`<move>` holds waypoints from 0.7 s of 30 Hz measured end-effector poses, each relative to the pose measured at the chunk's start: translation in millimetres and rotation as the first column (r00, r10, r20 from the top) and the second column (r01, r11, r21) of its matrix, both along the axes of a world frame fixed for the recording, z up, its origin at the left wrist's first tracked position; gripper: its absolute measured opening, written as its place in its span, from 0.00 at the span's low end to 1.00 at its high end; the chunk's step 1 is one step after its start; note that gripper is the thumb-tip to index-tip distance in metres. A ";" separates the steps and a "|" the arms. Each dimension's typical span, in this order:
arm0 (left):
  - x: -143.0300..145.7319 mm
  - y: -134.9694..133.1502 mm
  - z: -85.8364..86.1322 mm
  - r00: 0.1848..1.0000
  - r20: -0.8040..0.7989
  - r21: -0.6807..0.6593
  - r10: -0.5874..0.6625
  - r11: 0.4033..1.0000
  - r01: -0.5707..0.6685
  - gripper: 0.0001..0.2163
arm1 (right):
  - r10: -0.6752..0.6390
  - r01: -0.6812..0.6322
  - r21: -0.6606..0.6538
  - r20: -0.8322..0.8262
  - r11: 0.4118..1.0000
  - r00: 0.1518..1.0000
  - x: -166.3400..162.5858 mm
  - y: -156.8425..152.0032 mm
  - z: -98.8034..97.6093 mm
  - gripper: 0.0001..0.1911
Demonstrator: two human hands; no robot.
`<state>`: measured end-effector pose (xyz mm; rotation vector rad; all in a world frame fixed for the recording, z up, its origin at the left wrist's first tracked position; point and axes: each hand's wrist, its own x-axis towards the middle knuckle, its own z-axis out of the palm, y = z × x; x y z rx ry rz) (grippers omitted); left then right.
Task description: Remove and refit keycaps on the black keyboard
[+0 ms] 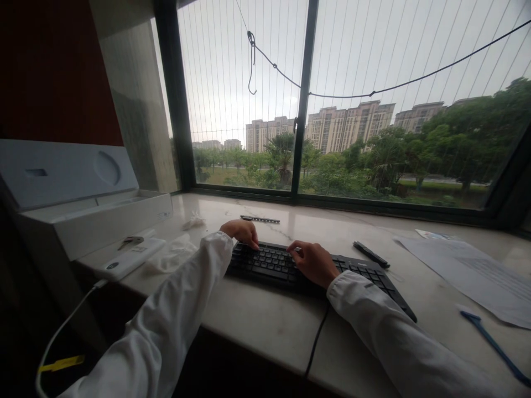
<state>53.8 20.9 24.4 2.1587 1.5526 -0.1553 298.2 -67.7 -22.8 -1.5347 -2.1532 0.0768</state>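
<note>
A black keyboard [274,264] lies at a slant on the pale stone sill. My left hand [241,232] bends down over its upper left part, fingers drawn together and fingertips at the top rows of keys. Over the middle of the keys is my right hand [314,261], with thumb and forefinger brought close together near the upper keys. Anything small between the fingers of either hand is hidden. Behind the keyboard rests a thin dark strip with pale marks [260,219]. A narrow black object [371,254] lies beyond its right part.
An open white box [112,221] stands at left, near a white device [128,260] with a cable and crumpled tissue [174,254]. Printed paper [473,271] and a blue razor-like tool [493,342] lie at right. The keyboard's cord [317,340] crosses the front edge. A window backs the sill.
</note>
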 end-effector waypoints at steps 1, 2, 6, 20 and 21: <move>-2.8 -0.1 -1.5 0.999 0.035 -0.023 0.014 1.000 -0.014 0.25 | 0.000 0.000 -0.001 0.000 1.000 1.000 -0.1 -0.3 0.2 0.13; -5.4 -0.2 -2.9 0.997 0.066 -0.043 0.029 0.999 -0.026 0.26 | 0.000 0.000 -0.002 0.000 1.000 1.000 -0.3 -0.5 0.4 0.13; -12.8 -0.6 -7.1 0.988 0.145 -0.099 0.055 0.994 -0.041 0.28 | -0.006 0.006 -0.001 0.007 1.000 1.000 -0.2 -0.5 0.0 0.14; -11.1 -0.7 -4.2 0.995 0.074 0.041 -0.062 0.997 0.059 0.22 | 0.003 -0.003 0.004 0.006 1.000 1.000 0.5 -0.9 -0.7 0.14; -10.6 0.0 -4.8 0.995 0.066 0.046 -0.069 0.997 0.066 0.21 | 0.004 -0.004 0.001 0.007 1.000 1.000 0.5 -0.8 -0.8 0.15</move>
